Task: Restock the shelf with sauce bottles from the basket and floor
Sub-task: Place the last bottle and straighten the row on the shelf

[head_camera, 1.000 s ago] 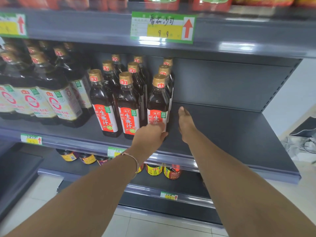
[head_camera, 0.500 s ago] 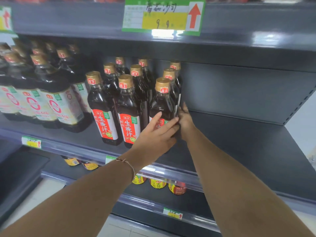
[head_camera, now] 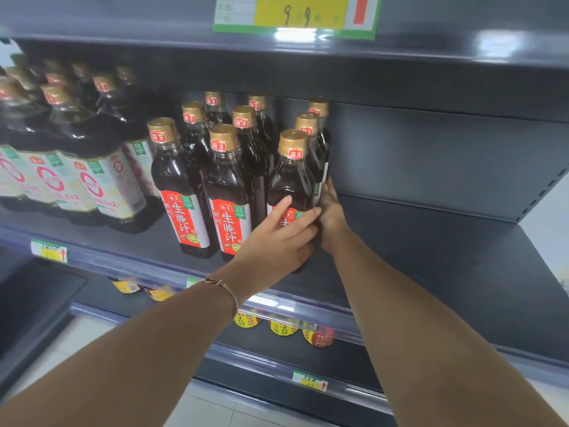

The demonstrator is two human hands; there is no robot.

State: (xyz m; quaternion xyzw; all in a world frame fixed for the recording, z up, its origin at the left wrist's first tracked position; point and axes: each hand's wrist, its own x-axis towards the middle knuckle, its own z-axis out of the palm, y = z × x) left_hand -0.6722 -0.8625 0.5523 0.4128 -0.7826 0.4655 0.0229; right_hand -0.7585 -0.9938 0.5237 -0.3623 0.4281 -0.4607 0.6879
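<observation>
Dark sauce bottles with gold caps and red labels stand in three rows on the grey shelf (head_camera: 415, 257). My left hand (head_camera: 277, 238) lies across the label of the front right sauce bottle (head_camera: 291, 177), with its fingers spread and fairly straight. My right hand (head_camera: 331, 211) presses flat against the right side of that same row, fingers pointing toward the back. The fingertips of both hands meet at the bottle's right edge. The bottle stands upright on the shelf. Neither basket nor floor stock is in view.
Larger bottles with white labels (head_camera: 92, 186) fill the shelf's left part. To the right of the red-label rows the shelf is bare up to its end panel (head_camera: 542, 192). A price tag (head_camera: 295, 13) hangs on the shelf above. Small jars (head_camera: 283, 326) sit on the shelf below.
My left hand has slid from the bottle's base up onto its label. My right hand has moved from the bare shelf to the bottle row's right side. My view has moved closer.
</observation>
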